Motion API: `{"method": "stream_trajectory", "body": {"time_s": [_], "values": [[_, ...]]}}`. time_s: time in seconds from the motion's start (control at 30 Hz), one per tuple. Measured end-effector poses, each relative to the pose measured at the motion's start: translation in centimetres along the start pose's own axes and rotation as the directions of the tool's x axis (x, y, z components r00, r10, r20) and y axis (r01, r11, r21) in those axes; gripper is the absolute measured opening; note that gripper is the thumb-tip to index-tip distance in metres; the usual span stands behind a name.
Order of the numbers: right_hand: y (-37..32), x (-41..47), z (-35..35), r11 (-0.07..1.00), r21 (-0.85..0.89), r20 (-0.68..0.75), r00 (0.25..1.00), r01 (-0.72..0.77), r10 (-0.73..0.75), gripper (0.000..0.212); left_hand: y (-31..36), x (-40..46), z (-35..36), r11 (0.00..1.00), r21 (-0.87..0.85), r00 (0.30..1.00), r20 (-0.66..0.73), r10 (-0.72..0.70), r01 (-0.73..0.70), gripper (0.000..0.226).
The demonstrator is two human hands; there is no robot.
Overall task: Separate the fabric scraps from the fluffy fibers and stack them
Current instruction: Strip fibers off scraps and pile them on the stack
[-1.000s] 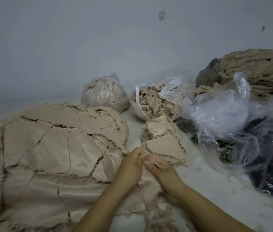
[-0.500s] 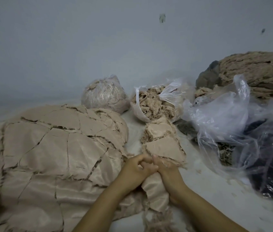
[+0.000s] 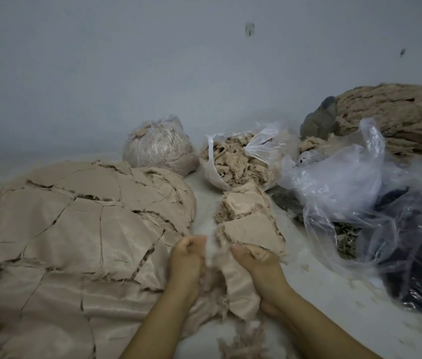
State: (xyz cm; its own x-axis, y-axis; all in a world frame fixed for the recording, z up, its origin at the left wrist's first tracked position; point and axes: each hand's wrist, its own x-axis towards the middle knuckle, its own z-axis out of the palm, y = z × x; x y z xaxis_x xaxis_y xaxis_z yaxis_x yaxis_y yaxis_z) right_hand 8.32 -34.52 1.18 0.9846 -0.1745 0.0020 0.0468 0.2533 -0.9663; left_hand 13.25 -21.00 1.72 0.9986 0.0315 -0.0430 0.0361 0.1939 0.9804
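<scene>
A wide spread of beige fabric pieces (image 3: 75,229) with frayed seams covers the left of the white surface. My left hand (image 3: 188,257) and my right hand (image 3: 256,263) both grip one beige fabric scrap (image 3: 238,288) that hangs between them, with fluffy fibers (image 3: 211,277) along its left edge. Just beyond my right hand lies a small stack of beige scraps (image 3: 250,221). A tuft of loose fibers (image 3: 241,343) lies near the bottom edge.
At the back stand a tied plastic bag of fibers (image 3: 158,146) and an open bag of fluffy fibers (image 3: 238,161). Crumpled clear plastic bags (image 3: 360,193) with dark material fill the right. A big beige fiber bundle (image 3: 399,112) lies at the far right, against the wall.
My hands were pressed together at the scrap half a second ago. Now they have drawn apart, and the scrap with its fibers shows between them.
</scene>
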Motion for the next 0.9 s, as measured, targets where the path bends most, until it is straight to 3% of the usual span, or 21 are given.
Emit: {"method": "stream_trajectory", "body": {"time_s": [0.07, 0.1, 0.17, 0.23, 0.3, 0.4, 0.47, 0.53, 0.63, 0.7, 0.9], "values": [[0.0, 0.6, -0.7, 0.997, 0.064, -0.115, 0.993, 0.040, -0.032, 0.023, 0.1, 0.8, -1.0, 0.999, -0.046, 0.993, -0.121, 0.006, -0.011, 0.019], [0.1, 0.9, -1.0, 0.997, 0.066, -0.166, 0.985, 0.051, -0.039, 0.022, 0.1, 0.7, -1.2, 0.999, -0.050, 0.996, -0.088, -0.010, 0.005, 0.024], [0.5, 1.3, -0.8, 0.995, 0.089, -0.216, 0.976, 0.054, -0.033, 0.023, -0.1, -0.2, -0.8, 0.993, 0.001, 0.981, 0.159, -0.114, 0.115, 0.039], [0.9, 1.3, -0.4, 0.990, 0.111, -0.204, 0.977, 0.084, -0.060, 0.027, -0.5, -1.5, -0.1, 0.973, 0.191, 0.882, 0.426, -0.203, 0.132, 0.033], [1.0, 1.3, -0.7, 0.991, 0.095, -0.147, 0.986, 0.091, -0.077, 0.035, -0.9, -2.0, 0.3, 0.981, 0.181, 0.852, 0.502, -0.147, 0.062, 0.017], [0.5, 1.0, -1.7, 0.999, -0.012, 0.013, 0.999, -0.051, 0.052, 0.045, -0.7, -1.8, 0.0, 0.992, 0.123, 0.884, 0.465, -0.047, -0.012, 0.012], [0.5, 1.0, -1.9, 0.995, -0.075, 0.016, 0.998, -0.066, 0.067, 0.034, -0.6, -2.0, 0.0, 0.986, 0.158, 0.876, 0.481, -0.023, -0.061, 0.016], [0.6, 1.4, -1.9, 1.000, -0.024, -0.109, 0.994, 0.016, -0.018, 0.017, -0.4, -2.0, 0.1, 0.985, 0.166, 0.913, 0.408, -0.032, -0.040, 0.020], [0.4, 1.9, -1.7, 0.991, -0.030, -0.279, 0.951, 0.131, -0.135, 0.029, 0.0, -1.4, -0.1, 0.994, 0.102, 0.969, 0.243, -0.052, 0.027, 0.023], [0.5, 2.1, -1.4, 0.989, -0.038, -0.320, 0.936, 0.140, -0.145, 0.035, 0.0, -1.3, 0.1, 0.997, 0.061, 0.978, 0.201, -0.057, 0.046, 0.025], [-0.9, 2.3, -2.7, 0.966, 0.099, -0.481, 0.862, 0.238, -0.163, 0.014, -0.5, -0.6, -0.5, 0.992, 0.107, 0.995, 0.073, -0.068, 0.060, 0.025]]}}
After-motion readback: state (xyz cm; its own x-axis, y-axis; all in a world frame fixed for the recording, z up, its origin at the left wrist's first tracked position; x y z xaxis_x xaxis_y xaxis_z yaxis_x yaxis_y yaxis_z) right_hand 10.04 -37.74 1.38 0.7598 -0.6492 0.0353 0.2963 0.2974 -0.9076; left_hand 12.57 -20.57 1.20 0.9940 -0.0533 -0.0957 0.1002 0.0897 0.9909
